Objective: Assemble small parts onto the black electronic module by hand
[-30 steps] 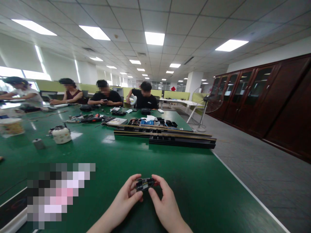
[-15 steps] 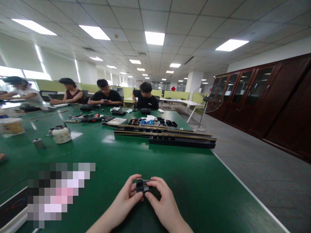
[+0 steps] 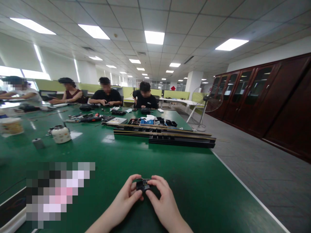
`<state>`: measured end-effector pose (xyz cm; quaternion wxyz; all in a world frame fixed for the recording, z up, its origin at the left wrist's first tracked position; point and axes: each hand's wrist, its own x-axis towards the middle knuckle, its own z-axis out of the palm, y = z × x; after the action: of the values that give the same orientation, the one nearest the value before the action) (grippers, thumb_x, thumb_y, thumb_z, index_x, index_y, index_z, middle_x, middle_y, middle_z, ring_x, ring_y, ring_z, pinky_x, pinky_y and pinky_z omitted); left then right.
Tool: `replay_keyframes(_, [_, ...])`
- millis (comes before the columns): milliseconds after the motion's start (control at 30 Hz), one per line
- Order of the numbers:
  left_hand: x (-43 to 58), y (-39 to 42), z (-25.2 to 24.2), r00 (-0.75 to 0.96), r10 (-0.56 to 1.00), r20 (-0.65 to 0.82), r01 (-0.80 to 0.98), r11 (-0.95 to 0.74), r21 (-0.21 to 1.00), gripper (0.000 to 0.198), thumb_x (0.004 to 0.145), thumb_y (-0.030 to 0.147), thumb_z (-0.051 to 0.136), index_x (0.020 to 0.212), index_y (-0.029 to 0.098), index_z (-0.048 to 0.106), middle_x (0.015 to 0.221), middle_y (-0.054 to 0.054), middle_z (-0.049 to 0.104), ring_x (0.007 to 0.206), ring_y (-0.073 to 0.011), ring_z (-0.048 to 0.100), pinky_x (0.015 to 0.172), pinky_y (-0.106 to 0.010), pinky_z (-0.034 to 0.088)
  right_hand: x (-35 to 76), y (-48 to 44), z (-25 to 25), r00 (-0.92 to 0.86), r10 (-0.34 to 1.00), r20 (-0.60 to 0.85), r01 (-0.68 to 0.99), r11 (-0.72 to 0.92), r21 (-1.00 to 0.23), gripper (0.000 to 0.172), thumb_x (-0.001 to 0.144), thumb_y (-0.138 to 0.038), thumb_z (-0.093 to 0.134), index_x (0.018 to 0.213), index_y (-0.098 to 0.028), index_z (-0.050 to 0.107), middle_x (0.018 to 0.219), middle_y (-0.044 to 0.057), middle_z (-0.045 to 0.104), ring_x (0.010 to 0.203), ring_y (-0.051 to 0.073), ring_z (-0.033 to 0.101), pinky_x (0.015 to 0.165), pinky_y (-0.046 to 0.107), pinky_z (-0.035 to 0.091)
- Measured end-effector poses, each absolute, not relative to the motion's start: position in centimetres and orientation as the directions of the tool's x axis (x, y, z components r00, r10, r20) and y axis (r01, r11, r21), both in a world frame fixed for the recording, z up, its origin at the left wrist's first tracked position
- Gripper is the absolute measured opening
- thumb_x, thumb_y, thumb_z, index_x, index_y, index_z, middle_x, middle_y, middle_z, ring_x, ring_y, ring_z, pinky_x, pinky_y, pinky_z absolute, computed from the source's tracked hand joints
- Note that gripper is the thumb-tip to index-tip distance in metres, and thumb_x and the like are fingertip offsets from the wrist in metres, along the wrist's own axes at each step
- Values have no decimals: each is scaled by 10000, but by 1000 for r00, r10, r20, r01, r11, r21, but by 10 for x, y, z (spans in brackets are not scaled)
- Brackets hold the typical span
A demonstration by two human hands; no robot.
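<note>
In the head view, we hold a small black device (image 3: 143, 185) between our left hand (image 3: 126, 198) and right hand (image 3: 163, 198), each curled narrowly on its own side, over the green counter (image 3: 109, 168), long black rails (image 3: 182, 142) lying beyond.

The bare left hand (image 3: 127, 198) has slim, tapering fingers (image 3: 129, 181) with rounded tips, a smooth back and a narrow wrist (image 3: 116, 211) that broadens into a smooth, bare left forearm (image 3: 103, 223). The bare right hand (image 3: 162, 200), equally slender, leads to a bare right forearm (image 3: 178, 221) of matching build. Finer detail is too small to tell. The head view's lower edge cuts off both forearms, leaving 2 bare lengths.
</note>
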<state>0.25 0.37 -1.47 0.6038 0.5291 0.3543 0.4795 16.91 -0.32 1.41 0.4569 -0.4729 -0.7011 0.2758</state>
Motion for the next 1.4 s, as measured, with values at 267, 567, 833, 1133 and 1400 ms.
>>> replay_keyframes(267, [3, 3, -9, 252, 965, 68, -164, -26, 986, 428, 742, 405, 573, 1076, 244, 360, 873, -18, 590, 675, -144, 566, 670, -301, 403, 172, 2, 10, -38, 902, 431, 426, 404, -809, 176, 755, -239, 543, 913, -223, 618, 964, 60, 637, 959, 209, 568, 867, 364, 447])
replay_keyframes(567, [4, 2, -3, 240, 969, 61, -152, -24, 988, 439, 735, 414, 579, 1077, 245, 362, 860, -24, 599, 660, -152, 568, 642, -294, 386, 177, 5, 7, 141, 900, 413, 446, 315, -838, 240, 778, -320, 513, 979, -216, 592, 979, 68, 641, 942, 220, 583, 845, 362, 459])
replay_keyframes(833, [3, 6, -11, 217, 974, 61, -152, -28, 988, 503, 712, 448, 589, 1102, 239, 349, 919, -53, 600, 641, -154, 574, 626, -307, 399, 183, 11, 1, 227, 880, 417, 436, 291, -851, 306, 797, -348, 484, 1053, -205, 570, 1050, 87, 617, 988, 230, 559, 869, 373, 440])
replay_keyframes(1133, [0, 7, -17, 212, 975, 68, -148, -37, 988, 487, 750, 424, 556, 1135, 245, 318, 963, -67, 611, 654, -157, 588, 633, -301, 397, 188, 14, 0, 312, 859, 405, 449, 243, -860, 334, 817, -363, 431, 1080, -181, 529, 1093, 112, 575, 1039, 248, 509, 905, 403, 385])
replay_keyframes(1400, [3, 5, -15, 180, 982, 60, -190, -25, 981, 471, 716, 421, 593, 1094, 246, 374, 926, -53, 622, 632, -159, 577, 623, -307, 386, 188, 15, 1, 367, 823, 433, 441, 256, -860, 339, 821, -384, 408, 1066, -178, 522, 1084, 113, 570, 1035, 246, 505, 902, 387, 372])
